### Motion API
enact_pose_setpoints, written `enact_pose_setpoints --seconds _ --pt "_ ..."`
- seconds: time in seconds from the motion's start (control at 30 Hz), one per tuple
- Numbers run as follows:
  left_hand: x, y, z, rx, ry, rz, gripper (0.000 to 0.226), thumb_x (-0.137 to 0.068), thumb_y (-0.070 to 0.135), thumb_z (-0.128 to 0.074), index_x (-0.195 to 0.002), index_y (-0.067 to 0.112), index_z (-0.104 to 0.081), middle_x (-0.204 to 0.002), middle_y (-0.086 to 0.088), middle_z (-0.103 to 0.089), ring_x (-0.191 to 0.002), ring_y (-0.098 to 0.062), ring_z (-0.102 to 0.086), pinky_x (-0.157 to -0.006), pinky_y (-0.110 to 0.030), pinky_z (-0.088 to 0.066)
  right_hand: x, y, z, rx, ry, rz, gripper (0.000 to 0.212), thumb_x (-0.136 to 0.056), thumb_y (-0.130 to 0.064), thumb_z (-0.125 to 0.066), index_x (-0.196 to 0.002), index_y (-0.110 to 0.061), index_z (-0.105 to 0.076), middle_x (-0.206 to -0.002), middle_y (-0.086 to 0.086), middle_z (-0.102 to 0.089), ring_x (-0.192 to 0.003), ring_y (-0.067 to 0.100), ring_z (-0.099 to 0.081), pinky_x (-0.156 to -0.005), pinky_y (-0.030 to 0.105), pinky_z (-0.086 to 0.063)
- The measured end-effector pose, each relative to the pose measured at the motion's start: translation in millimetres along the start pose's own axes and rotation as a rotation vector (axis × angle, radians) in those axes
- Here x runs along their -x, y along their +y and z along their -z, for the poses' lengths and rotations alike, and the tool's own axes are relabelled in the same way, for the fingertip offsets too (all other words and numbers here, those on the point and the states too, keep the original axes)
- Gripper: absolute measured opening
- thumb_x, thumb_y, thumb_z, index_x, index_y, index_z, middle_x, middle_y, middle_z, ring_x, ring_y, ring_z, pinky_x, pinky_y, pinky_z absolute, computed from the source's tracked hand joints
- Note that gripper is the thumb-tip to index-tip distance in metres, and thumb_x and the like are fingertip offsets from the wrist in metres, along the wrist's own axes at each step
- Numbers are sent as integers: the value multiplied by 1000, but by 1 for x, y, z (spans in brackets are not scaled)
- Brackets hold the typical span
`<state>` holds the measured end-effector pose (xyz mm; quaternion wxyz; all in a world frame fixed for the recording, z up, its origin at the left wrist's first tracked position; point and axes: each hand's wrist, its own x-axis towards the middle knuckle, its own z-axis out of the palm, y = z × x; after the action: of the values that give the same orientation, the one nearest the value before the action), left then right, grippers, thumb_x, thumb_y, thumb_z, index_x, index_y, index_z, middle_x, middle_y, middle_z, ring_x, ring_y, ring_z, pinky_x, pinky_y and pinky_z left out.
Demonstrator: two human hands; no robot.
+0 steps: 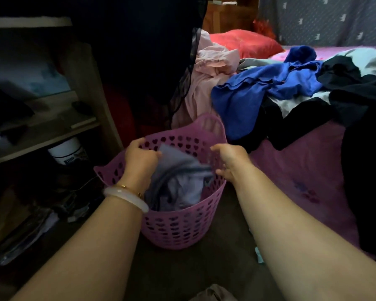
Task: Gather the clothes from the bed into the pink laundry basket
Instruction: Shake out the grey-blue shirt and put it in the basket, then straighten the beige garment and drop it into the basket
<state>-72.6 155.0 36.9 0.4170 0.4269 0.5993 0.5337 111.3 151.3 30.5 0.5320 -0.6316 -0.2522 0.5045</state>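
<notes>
Left hand (140,158) pinches the grey-lilac garment (180,181) inside the pink laundry basket (178,227). Right hand (230,161), fingers loosely spread, holds nothing over the rim. The blue garment (267,88) lies on the bed (302,170), ahead-right, nearer the right hand. No writing legible.

Both hands are reaching over the pink laundry basket (178,224). The left hand (140,158) is gripping a pale grey-lilac garment (178,181) just beneath its fingers (135,145). The right hand (230,158) is hovering beside the far rim, fingers loose. Blue clothing (258,90) is lying on the bed (302,170) beyond the right fingertips.
</notes>
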Motion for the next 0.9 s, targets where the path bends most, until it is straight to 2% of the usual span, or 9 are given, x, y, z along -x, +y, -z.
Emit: enact_pose_setpoints --seconds 0.07,0.17,0.3,0.4,0.5,0.63,0.77,0.83,0.9 --pt "6 -7 -2 -32 28 -5 55 -87 4 -63 -138 16 -44 -96 6 -53 -80 -8 -54 -67 -25 -46 -8 16 16 -40 124 75 36 -78 -7 -65 -113 -4 -58 -94 10 -62 -81 18 -59 -76 41 -55" --pt "25 -14 -12 -33 -2 -2 51 -89 5 -60 -137 15 -47 -94 9 -52 -77 -5 -52 -61 -20 -45 -9 41 41 -163 301 193 49 -76 -4 -60 -124 -10 -53 -106 9 -61 -88 23 -62 -77 38 -54" --pt "57 -16 -31 -71 -38 -19 46 -89 2 -54 -133 14 -48 -84 6 -53 -68 -10 -56 -59 -24 -49 -13 97 79 -8 426 200 23 -64 -13 -57 -86 -19 -61 -83 11 -64 -74 28 -61 -69 42 -54" --pt "80 -26 -47 -58 -106 -38 41 -89 2 -52 -128 12 -51 -85 3 -56 -78 -17 -64 -65 -27 -52 -8 170 100 513 100 48 10 -75 -8 -58 -69 -13 -63 -73 13 -63 -70 29 -62 -73 43 -53" --pt "105 -41 -56 -47 -172 -20 33 -90 2 -53 -121 13 -54 -88 4 -59 -81 -11 -66 -71 -23 -55 18 239 110 1143 -315 -151 34 -95 -18 -53 -124 -1 -59 -128 19 -58 -119 30 -56 -100 34 -43" --pt "128 -64 -47 -140 -275 -5 28 -91 5 -55 -116 19 -56 -90 1 -64 -87 -13 -66 -78 -26 -56 47 296 112 1320 -405 -312 73 -94 -34 -58 -150 -3 -23 -152 18 -33 -139 30 -36 -111 32 -30" --pt "133 -88 -35 -290 -340 32 28 -91 6 -55 -117 15 -59 -102 -5 -64 -91 -15 -64 -75 -21 -52 57 306 106 1000 -360 -374 52 -101 -31 -39 -142 1 -39 -144 17 -44 -132 30 -43 -104 27 -33" --pt "132 -93 -31 -375 -392 57 30 -89 4 -58 -118 10 -61 -102 -6 -65 -95 -16 -63 -84 -26 -52 60 273 97 634 -378 -430 33 -92 -19 -54 -115 2 -64 -109 12 -65 -100 25 -62 -80 23 -43" --pt "128 -93 -29 -442 -476 53 37 -85 1 -62 -121 7 -61 -96 0 -64 -93 -13 -61 -86 -24 -50 62 231 92 201 -411 -493 19 -86 -12 -54 -82 -3 -70 -76 11 -67 -68 21 -63 -65 30 -49"
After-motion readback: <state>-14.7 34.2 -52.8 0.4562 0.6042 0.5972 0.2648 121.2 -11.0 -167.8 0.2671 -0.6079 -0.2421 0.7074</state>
